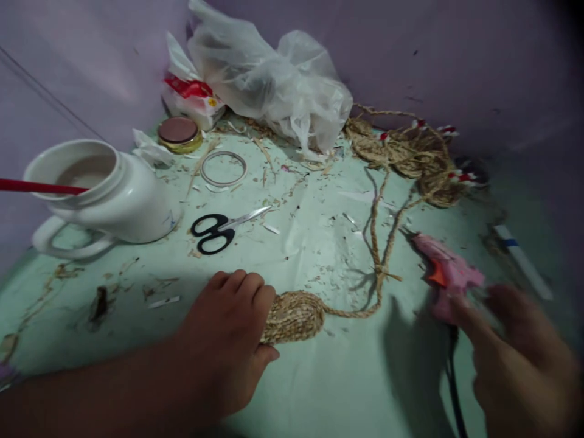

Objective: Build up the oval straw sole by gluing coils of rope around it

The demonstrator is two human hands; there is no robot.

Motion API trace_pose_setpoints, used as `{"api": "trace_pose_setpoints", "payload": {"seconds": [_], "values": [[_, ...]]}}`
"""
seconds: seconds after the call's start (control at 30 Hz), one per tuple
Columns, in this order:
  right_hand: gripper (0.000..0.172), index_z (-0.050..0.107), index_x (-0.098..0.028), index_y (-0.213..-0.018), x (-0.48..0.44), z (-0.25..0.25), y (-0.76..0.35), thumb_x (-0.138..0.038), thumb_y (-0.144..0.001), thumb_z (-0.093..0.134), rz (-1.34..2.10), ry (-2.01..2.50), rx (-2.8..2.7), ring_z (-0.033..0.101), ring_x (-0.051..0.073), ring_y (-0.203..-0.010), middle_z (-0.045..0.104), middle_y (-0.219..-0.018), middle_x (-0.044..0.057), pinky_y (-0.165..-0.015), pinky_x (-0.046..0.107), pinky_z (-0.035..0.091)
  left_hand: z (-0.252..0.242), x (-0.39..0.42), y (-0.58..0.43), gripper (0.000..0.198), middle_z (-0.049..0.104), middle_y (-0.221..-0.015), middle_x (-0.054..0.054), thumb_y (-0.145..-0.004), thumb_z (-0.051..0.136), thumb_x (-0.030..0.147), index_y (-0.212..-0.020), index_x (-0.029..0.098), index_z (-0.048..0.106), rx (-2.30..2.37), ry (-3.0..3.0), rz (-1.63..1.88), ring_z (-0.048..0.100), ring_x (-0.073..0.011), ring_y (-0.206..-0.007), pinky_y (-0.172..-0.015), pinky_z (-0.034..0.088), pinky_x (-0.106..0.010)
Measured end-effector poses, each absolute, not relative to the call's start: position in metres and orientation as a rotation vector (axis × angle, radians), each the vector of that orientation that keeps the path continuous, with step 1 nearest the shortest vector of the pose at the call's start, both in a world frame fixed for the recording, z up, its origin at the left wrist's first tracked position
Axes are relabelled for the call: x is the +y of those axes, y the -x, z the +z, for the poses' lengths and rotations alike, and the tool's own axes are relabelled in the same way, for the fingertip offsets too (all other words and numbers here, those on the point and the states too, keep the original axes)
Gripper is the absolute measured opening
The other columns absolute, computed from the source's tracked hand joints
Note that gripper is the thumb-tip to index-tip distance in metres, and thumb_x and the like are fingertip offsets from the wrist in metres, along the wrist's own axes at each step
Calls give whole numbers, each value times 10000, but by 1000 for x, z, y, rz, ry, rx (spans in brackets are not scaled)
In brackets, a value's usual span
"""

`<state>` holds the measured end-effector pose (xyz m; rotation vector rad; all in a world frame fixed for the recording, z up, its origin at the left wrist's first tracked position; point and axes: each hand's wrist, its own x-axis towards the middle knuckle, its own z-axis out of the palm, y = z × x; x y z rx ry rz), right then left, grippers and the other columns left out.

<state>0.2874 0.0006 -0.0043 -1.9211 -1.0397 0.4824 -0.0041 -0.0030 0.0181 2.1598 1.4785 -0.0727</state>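
The left hand lies on the table. Its fingers curl over the left end of a flat rope coil and the thumb sits against the coil's near edge, so the grip is closed on the coil. A braided tail runs from the coil's right side up to a loose rope pile far behind it.

Right of the coil lies a pink glue gun. The right hand is at its handle with the fingers stretched toward it. The hand is blurred, so I cannot tell whether its grip has closed.

Behind the coil and a little left are black-handled scissors. Further back are a tape ring and a jar lid.

Far left of the coil, a white jug holds a red stick.

At the back sit a clear plastic bag and a red-and-white packet. The packet's print is too blurred to read.
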Motion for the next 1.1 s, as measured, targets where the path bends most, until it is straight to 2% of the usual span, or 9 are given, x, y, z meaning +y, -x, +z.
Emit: {"api": "trace_pose_setpoints", "payload": {"seconds": [0.07, 0.13, 0.17, 0.27, 0.4, 0.5, 0.73, 0.9, 1.1], "values": [[407, 569, -358, -1127, -5, 7, -267, -394, -737, 679, 264, 1909, -1273, 584, 277, -1042, 577, -1177, 63, -741, 377, 519, 16, -3, 6, 260, 570, -995, -85, -686, 651, 258, -911, 184, 546, 1477, -2147, -54, 501, -278, -912, -829, 411, -474], [243, 580, -346, -1028, -7, 13, -242, -348, -791, 631, 171, 1689, -1666, 553, 277, -1051, 566, -1118, 50, -873, 452, 455, 14, -4, 8, 258, 553, -1004, -86, -683, 650, 233, -904, 180, 528, 1467, -2136, -2, 487, -272, -920, -834, 414, -459], [195, 580, -324, -998, -7, 15, -230, -277, -811, 608, 255, 1526, -1927, 550, 264, -1031, 561, -1091, 48, -872, 452, 448, 13, -4, 9, 253, 545, -1009, -87, -683, 650, 221, -896, 180, 520, 1459, -2133, 27, 479, -270, -926, -837, 415, -451], [242, 561, -231, -1028, 2, 12, -199, -126, -810, 567, 479, 1065, -2349, 526, 235, -1020, 553, -1100, 71, -845, 410, 465, 14, -2, 12, 244, 521, -1008, -83, -683, 645, 179, -881, 180, 502, 1428, -2107, 71, 458, -260, -942, -852, 416, -426], [274, 556, -183, -1022, 15, 3, -178, -168, -765, 648, 768, 994, -2405, 487, 259, -1066, 546, -1169, 99, -874, 428, 447, 15, 3, 14, 227, 499, -954, -67, -693, 633, 157, -874, 173, 498, 1364, -2085, 69, 446, -245, -908, -835, 413, -413], [255, 560, -187, -960, 18, -3, -171, -116, -733, 652, 890, 957, -2403, 512, 247, -1016, 582, -1113, 83, -869, 429, 429, 14, 7, 15, 205, 493, -947, -64, -714, 625, 170, -868, 179, 490, 1338, -2082, 98, 439, -239, -895, -822, 405, -412], [207, 472, -193, -845, 12, -10, -171, -108, -759, 641, 924, 965, -2313, 535, 213, -947, 608, -1034, 67, -816, 379, 417, 15, 10, 15, 195, 488, -925, -62, -724, 642, 210, -819, 184, 474, 1305, -2072, 113, 432, -235, -880, -789, 396, -396], [223, 435, -193, -829, 13, -12, -170, -101, -754, 623, 912, 923, -2305, 528, 214, -938, 604, -1005, 61, -802, 379, 401, 15, 12, 15, 202, 485, -914, -63, -697, 637, 207, -798, 190, 463, 1290, -2068, 107, 429, -238, -876, -787, 397, -400], [231, 423, -196, -847, 13, -12, -171, -118, -760, 622, 934, 968, -2296, 507, 210, -883, 594, -975, 56, -752, 370, 395, 14, 13, 15, 255, 484, -931, -76, -671, 644, 200, -861, 173, 476, 1316, -2080, 108, 428, -240, -878, -797, 398, -405]]}}
